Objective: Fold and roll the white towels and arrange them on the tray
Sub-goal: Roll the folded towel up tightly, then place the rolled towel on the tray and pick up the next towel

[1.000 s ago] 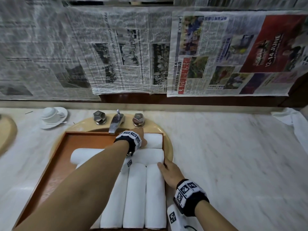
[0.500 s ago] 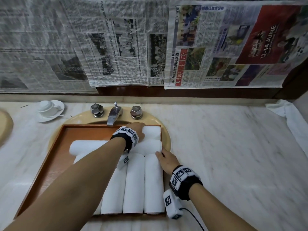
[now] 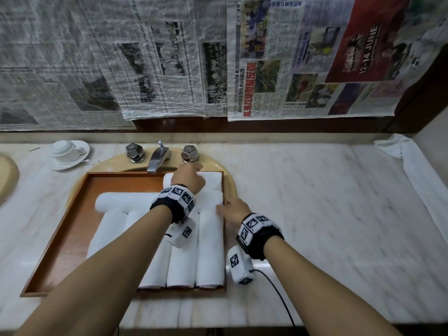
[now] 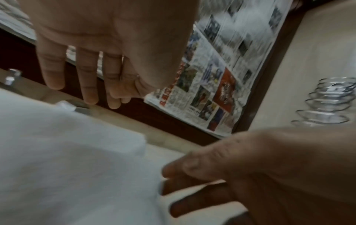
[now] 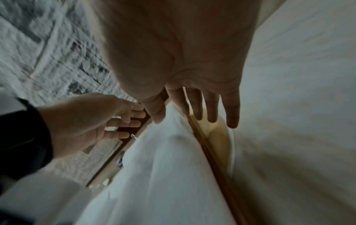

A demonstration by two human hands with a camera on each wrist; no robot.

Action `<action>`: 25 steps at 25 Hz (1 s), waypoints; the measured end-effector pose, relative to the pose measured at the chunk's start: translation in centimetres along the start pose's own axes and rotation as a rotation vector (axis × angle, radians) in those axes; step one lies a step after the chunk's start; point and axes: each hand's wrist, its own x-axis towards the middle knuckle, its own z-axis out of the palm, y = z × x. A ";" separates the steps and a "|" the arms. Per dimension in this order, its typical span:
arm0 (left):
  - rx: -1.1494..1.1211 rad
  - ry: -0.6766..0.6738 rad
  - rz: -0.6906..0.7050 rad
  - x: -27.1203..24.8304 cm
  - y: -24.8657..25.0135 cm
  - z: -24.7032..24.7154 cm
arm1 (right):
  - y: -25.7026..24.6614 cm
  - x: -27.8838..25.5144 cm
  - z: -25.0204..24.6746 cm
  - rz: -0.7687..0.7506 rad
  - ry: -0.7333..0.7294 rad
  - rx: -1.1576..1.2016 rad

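A wooden tray [image 3: 60, 241] lies over a sink at frame centre on the marble surface [image 3: 339, 214]. Rolled white towels [image 3: 208, 248] fill its right half. The left hand [image 3: 186, 179] rests over the far towel; the right hand [image 3: 236, 209] touches the tray's right edge, fingers extended.

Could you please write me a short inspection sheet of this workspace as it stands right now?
Surface: pale veined marble counter; brown wooden tray set over a tan basin.
Job's things: rolled white towels on the tray, several lengthwise in a row, two crosswise behind them.
Clutter: white cup and saucer; crumpled white cloth; stacked clear glass dishes.
Hands: left hand above the farthest roll, fingers straight; right hand flat at the tray's right edge; neither grips anything.
Cables: black cable from the right wrist unit.
Surroundings: newspaper sheets on the wall; chrome tap.
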 end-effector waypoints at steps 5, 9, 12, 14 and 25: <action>-0.140 0.065 0.150 -3.5 10.2 4.8 | 4.4 -3.2 -9.1 -0.090 0.161 0.171; -0.196 -0.071 0.311 -7.3 22.8 13.4 | 15.4 -8.4 -19.1 -0.016 0.400 0.264; -0.142 -0.251 0.428 -11.7 32.6 21.4 | 27.7 -13.0 -25.3 0.136 0.593 0.229; -0.075 -0.369 0.530 -14.8 38.2 26.6 | 35.7 -16.3 -27.8 0.300 0.735 0.133; 0.392 -0.685 0.881 -23.1 48.9 41.3 | 51.6 -24.3 -30.8 0.288 0.853 -0.016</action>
